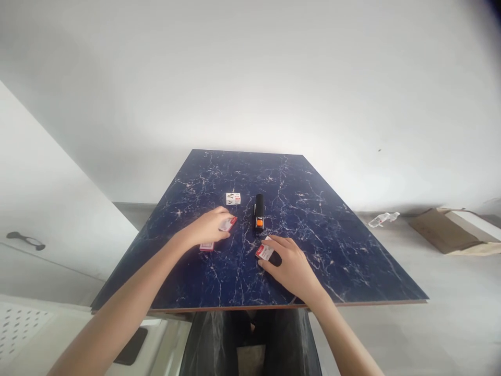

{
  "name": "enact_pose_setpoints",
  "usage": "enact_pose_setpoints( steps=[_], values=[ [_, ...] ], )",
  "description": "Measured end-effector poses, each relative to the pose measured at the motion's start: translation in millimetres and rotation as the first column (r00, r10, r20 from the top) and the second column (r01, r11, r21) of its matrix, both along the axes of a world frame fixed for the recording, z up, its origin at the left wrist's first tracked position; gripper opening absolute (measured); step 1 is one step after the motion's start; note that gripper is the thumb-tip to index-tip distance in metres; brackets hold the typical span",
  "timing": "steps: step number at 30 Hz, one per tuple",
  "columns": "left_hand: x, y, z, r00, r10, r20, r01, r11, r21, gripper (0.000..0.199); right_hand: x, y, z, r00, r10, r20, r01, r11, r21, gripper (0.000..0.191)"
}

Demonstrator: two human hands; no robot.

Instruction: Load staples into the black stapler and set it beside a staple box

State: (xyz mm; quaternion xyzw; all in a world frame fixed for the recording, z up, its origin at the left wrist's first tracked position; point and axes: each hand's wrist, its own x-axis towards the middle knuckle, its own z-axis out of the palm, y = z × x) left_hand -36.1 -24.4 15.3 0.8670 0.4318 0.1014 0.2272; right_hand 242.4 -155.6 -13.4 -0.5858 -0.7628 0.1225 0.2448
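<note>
My left hand (211,225) is closed around a small red-and-white box (227,224), thumb on the near side and fingers on the far side. Partly under that wrist lies a flat red-bordered box (206,247). My right hand (291,261) grips another small red-and-white box (265,251) between thumb and fingers, low over the table; a dark patch shows beside it under the palm. Between the hands, slightly farther off, a black stapler (259,211) with an orange end lies lengthwise. Beyond my left hand sits a small white printed box (233,198).
The blue marbled table (313,219) reaches toward a white wall (250,78). A white cabinet door (47,209) stands at the left. On the floor to the right are clear plastic packaging (383,219) and a brown paper bag (450,230). A dark phone-like slab (132,346) lies low left.
</note>
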Motion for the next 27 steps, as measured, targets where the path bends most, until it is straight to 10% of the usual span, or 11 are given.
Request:
enact_pose_setpoints(
  steps=[6,13,21,27],
  values=[
    [56.0,6.6,-1.8,0.994,-0.076,0.075,0.078,0.996,-0.035,0.070,0.2,0.2,-2.7,0.990,-0.051,-0.134,0.052,0.999,0.003,0.046],
    [60.2,8.3,-10.1,0.989,-0.042,0.139,0.042,0.999,0.005,0.082,1.7,-2.5,2.1,0.979,-0.037,-0.200,0.029,0.999,-0.045,0.053],
    [-19.1,-22.8,23.7,0.998,-0.066,0.010,0.067,0.985,-0.160,0.088,2.0,-0.4,6.5,0.973,-0.006,-0.230,-0.015,0.996,-0.092,0.051],
    [-51.4,-18.8,21.1,1.000,-0.025,-0.011,0.023,0.982,-0.185,0.074,-4.6,2.3,4.0,0.992,-0.001,-0.130,0.001,1.000,0.002,0.060]
  ],
)
